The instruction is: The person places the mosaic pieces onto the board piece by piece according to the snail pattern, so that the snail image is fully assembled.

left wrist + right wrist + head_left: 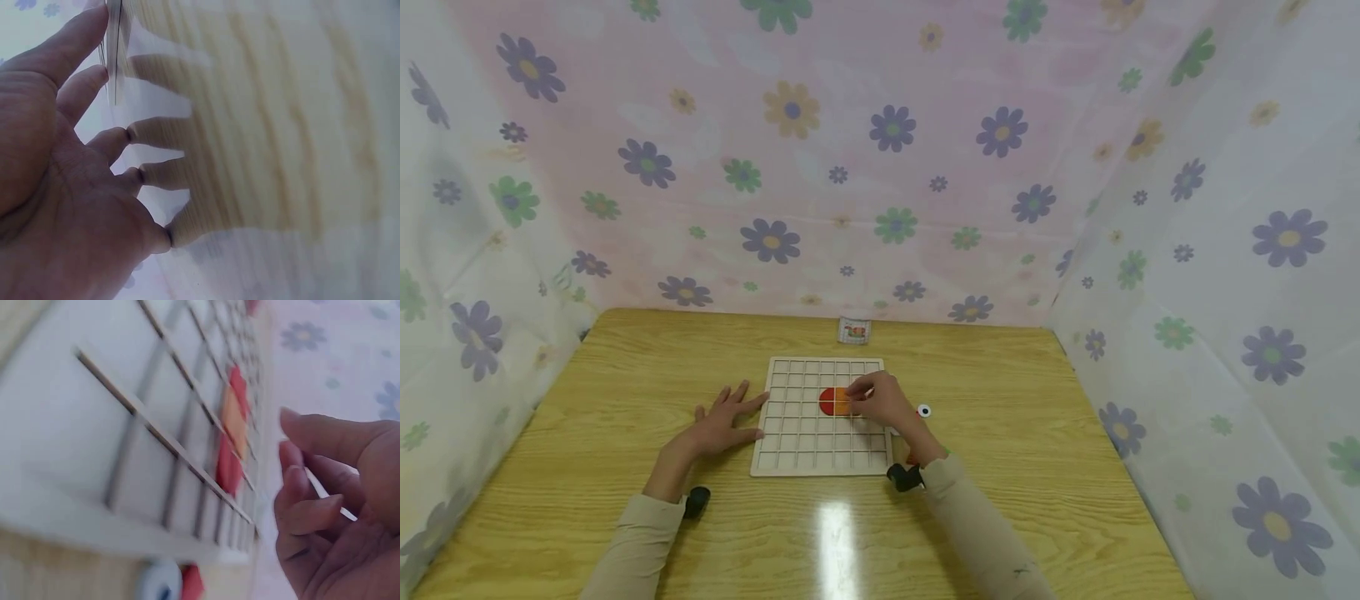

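Note:
A pale wooden grid board [790,446] lies on the table, divided by thin bars into small squares. Red pieces [827,402] and orange pieces [841,409] together form a rounded patch in its middle cells. In the right wrist view, another red piece [229,465] sits beside the orange one. My left hand [721,423] rests on the table with fingers spread, thumb and a fingertip at the board's left edge. Above the right half of the board hovers my right hand [883,402], fingers loosely bent near the orange pieces, with nothing visible between thumb and fingers.
Just right of the board lies a round white eye piece [924,411] with a black centre, and more red shows by the right wrist. A small printed card [853,331] lies at the table's back edge. Flower-patterned curtains [820,167] surround the table.

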A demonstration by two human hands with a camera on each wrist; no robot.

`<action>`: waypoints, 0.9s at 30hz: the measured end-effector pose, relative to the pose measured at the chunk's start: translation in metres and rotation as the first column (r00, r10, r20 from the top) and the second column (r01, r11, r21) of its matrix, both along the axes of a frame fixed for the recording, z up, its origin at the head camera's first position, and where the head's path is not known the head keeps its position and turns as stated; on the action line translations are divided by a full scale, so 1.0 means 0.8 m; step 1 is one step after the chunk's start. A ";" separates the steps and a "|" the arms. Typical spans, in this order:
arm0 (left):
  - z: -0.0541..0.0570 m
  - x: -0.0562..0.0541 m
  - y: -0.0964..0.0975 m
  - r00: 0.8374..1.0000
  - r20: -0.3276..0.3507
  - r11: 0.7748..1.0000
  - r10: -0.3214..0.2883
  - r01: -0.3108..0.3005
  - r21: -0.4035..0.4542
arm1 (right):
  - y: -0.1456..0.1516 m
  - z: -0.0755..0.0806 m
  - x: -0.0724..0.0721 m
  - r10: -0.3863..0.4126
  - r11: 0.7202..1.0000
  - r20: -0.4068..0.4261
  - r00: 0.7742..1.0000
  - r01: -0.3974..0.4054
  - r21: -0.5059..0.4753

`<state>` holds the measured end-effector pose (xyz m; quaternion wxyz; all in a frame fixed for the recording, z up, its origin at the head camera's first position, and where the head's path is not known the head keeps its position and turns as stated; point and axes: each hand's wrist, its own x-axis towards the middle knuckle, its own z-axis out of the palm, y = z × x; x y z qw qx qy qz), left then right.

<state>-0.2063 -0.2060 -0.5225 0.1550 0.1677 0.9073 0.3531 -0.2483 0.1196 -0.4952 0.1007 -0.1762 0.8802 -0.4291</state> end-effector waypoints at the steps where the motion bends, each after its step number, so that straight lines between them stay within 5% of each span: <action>1: 0.000 0.000 0.000 1.000 0.000 1.000 0.002 -0.002 0.001 | 0.006 0.004 0.000 -0.009 1.000 0.016 1.000 0.009 0.015; 6: 0.001 0.001 0.001 1.000 0.002 1.000 0.004 -0.004 -0.005 | 0.041 0.014 0.002 -0.064 0.997 0.076 0.995 0.060 0.043; 13: 0.000 0.003 0.001 1.000 0.004 1.000 0.017 -0.017 -0.003 | 0.092 -0.002 0.008 -0.199 0.978 0.061 0.978 0.194 0.082; 27: -0.002 0.001 0.003 1.000 0.001 1.000 0.015 -0.015 0.013 | 0.116 -0.020 0.010 -0.201 0.970 0.050 0.978 0.192 0.147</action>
